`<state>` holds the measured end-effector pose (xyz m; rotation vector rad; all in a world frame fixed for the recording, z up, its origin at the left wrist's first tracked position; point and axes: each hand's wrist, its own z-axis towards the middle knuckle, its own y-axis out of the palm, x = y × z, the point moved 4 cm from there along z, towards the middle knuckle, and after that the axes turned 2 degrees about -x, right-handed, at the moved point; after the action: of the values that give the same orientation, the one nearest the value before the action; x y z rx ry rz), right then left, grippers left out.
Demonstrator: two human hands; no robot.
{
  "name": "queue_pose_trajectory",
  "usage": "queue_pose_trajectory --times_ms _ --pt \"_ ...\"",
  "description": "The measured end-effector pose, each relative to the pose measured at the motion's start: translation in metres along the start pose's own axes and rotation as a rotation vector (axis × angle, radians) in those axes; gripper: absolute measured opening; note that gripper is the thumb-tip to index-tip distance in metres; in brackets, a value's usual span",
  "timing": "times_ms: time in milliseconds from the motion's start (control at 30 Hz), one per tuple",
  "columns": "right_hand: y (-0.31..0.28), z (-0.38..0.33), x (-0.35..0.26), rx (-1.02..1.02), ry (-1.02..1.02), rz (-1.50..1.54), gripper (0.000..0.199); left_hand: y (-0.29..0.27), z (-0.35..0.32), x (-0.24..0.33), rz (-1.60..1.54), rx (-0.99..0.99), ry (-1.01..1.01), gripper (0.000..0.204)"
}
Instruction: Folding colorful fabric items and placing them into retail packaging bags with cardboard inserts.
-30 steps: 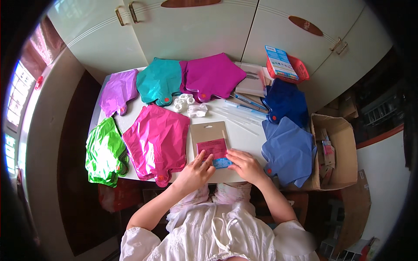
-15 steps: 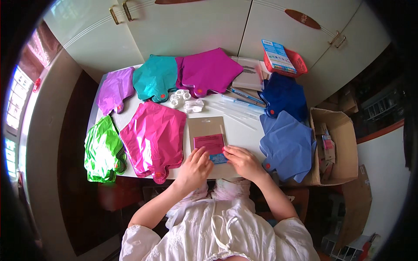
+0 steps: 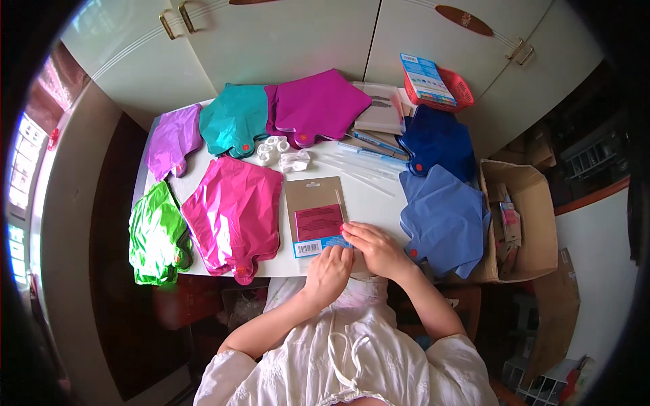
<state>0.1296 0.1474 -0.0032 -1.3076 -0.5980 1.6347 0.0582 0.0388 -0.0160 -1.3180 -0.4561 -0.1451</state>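
A flat package [image 3: 315, 191] with a brown card, a folded pink foil piece and a blue-and-white label lies before me on the white table. My right hand [image 3: 372, 247] grips its right edge near the lower corner, fingers pressed together. My left hand [image 3: 330, 274] is closed, with bent fingers at the package's lower edge close to the right hand; its fingertips are partly hidden. Left of the package is a stack of shiny pink foil star balloons [image 3: 237, 210]. To the right lie light blue foil balloons [image 3: 443, 216].
Green [image 3: 159, 230], lilac [image 3: 174, 139], teal [image 3: 235, 118] and magenta foil balloons [image 3: 318, 105] line the table's left and back. White ribbon rolls [image 3: 273, 149], clear straws [image 3: 362, 166], dark blue balloons [image 3: 440, 142] and a red basket [image 3: 457, 88] lie beyond. A cardboard box [image 3: 531, 223] stands right.
My left hand has slid right and down along the package's lower edge, uncovering the label's left part. The right hand stays at the right edge. The view has shifted slightly.
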Motion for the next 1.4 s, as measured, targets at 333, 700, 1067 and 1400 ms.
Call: queue_pose_trajectory --times_ms 333,700,1067,1400 --pt "-0.001 -0.001 -0.008 -0.147 -0.016 -0.111 0.047 -0.008 -0.01 -0.003 -0.193 0.107 0.161 0.014" --pt "-0.004 -0.006 -0.017 -0.202 -0.001 -0.148 0.062 -0.07 -0.084 -0.082 -1.173 0.44 -0.217 0.005" --pt "-0.003 -0.008 -0.02 -0.212 -0.054 -0.173 0.07 -0.072 -0.065 -0.065 0.258 0.087 0.286 0.019" --pt "0.006 -0.012 -0.008 -0.051 -0.02 -0.09 0.027 -0.061 -0.055 -0.077 -0.13 0.262 0.024 0.011"
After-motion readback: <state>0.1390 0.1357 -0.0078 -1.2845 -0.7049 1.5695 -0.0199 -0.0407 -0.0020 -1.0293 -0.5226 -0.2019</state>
